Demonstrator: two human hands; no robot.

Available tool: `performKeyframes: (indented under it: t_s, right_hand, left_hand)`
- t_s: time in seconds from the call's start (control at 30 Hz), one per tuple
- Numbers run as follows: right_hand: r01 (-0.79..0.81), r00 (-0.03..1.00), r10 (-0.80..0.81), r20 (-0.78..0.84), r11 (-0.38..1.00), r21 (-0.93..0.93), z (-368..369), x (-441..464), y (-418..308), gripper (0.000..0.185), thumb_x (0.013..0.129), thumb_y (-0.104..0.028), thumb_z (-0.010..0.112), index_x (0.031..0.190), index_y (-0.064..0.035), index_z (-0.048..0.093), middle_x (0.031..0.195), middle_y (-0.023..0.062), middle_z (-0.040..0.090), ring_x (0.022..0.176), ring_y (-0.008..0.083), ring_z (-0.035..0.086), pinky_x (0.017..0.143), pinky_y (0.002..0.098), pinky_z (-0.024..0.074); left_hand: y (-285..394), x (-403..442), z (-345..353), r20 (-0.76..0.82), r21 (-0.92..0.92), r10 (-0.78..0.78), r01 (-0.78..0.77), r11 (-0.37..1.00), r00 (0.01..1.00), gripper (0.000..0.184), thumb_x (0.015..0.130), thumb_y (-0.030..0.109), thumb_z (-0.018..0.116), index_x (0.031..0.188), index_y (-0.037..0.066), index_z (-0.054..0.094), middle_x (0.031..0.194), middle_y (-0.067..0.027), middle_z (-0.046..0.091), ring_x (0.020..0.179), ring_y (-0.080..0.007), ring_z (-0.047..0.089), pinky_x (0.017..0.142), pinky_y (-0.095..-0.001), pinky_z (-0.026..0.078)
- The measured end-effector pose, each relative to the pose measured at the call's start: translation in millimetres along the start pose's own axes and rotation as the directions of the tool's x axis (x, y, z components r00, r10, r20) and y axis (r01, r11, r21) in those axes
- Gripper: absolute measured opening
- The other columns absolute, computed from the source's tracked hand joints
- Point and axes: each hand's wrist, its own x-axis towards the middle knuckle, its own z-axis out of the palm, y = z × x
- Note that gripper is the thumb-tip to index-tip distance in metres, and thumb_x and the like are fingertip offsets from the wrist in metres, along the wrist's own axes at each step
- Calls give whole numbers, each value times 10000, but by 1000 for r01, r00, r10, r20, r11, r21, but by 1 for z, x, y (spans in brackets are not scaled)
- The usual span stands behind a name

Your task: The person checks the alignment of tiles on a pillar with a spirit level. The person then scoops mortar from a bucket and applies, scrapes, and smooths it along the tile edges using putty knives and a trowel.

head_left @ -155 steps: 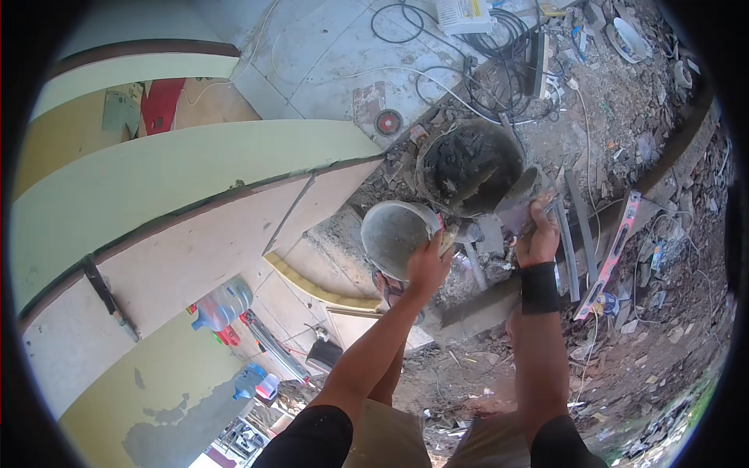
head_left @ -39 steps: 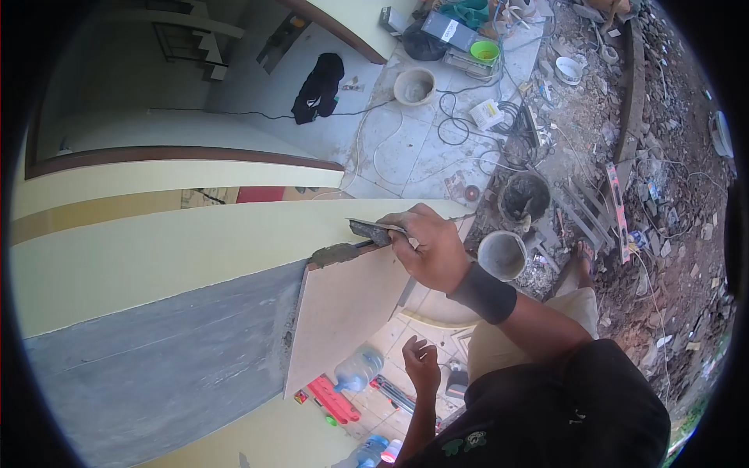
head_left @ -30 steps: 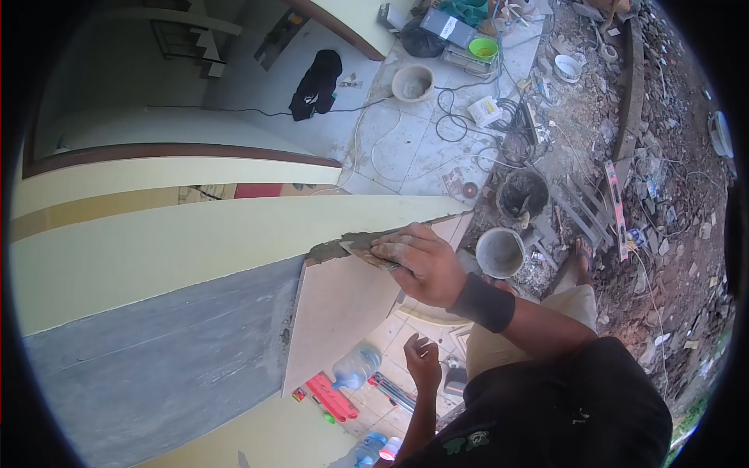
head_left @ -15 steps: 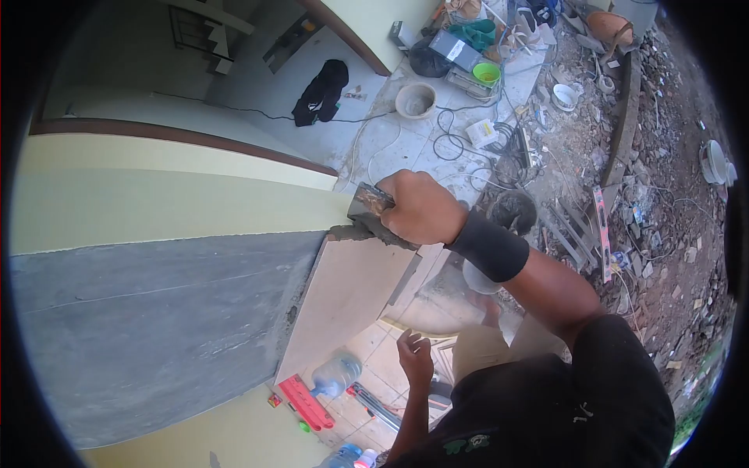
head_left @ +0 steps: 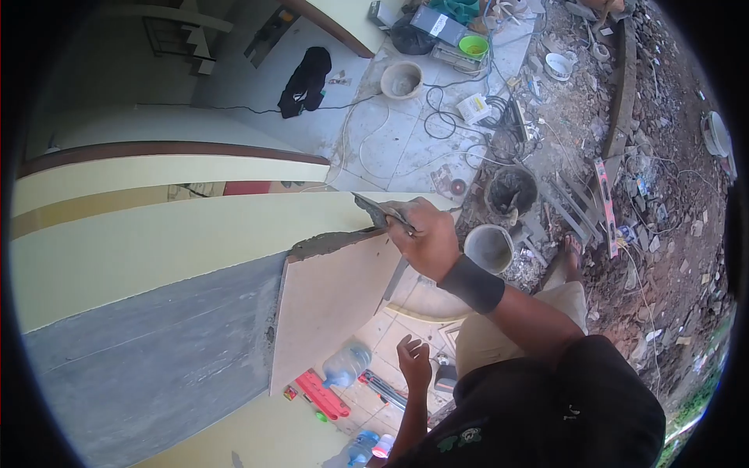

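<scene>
My right hand [head_left: 425, 238], with a black band at its wrist, is closed around a trowel [head_left: 376, 212]. Grey mortar smears its tilted blade, which sits just above the top edge of a pale tile panel [head_left: 335, 300]. A strip of wet mortar [head_left: 331, 243] runs along that edge, against the pale yellow wall [head_left: 195, 230]. Lower down, my left hand [head_left: 414, 360] hangs free with loosely curled, parted fingers, holding nothing. Left of the panel lies a grey cement-coated surface [head_left: 156, 335].
A bucket of dark mortar [head_left: 511, 193] and a pale bucket [head_left: 489, 248] stand beyond my right forearm. Rubble and a pink spirit level [head_left: 606, 209] lie to the right. Below the panel are a water jug [head_left: 347, 365] and a red case [head_left: 322, 394].
My right hand has moved right along the panel's edge, and the trowel has turned. More of the mortar strip shows. The view has shifted; my left hand still hangs free.
</scene>
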Motion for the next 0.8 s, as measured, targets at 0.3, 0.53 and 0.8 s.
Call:
performKeyframes:
  t_s: [0.3,0.53,0.8]
  right_hand:
    - [246,967,-247,-68,969,-25,32,-38,13,521,699,5,700,1206,-59,600,1058,101,645,930,295,595,793,379,518]
    - [273,946,-286,151,957,99,-14,-30,8,409,721,-23,676,1127,-46,631,1031,109,656,939,288,600,794,393,514]
    - [-176,789,294,539,950,-259,-1,63,21,147,727,-75,583,788,20,676,729,270,630,731,434,638,717,474,508]
  left_hand:
    - [-5,-4,-6,1,56,-42,42,998,999,485,814,101,657,1251,-19,484,1076,-179,617,933,-238,611,802,-344,506]
    - [9,-1,3,38,31,-22,21,999,999,482,825,113,657,1255,-16,481,1075,-177,614,919,-236,612,798,-340,504]
    - [3,5,8,49,23,-9,8,1000,999,492,830,132,660,1264,-7,472,1083,-169,615,917,-231,613,801,-352,502]
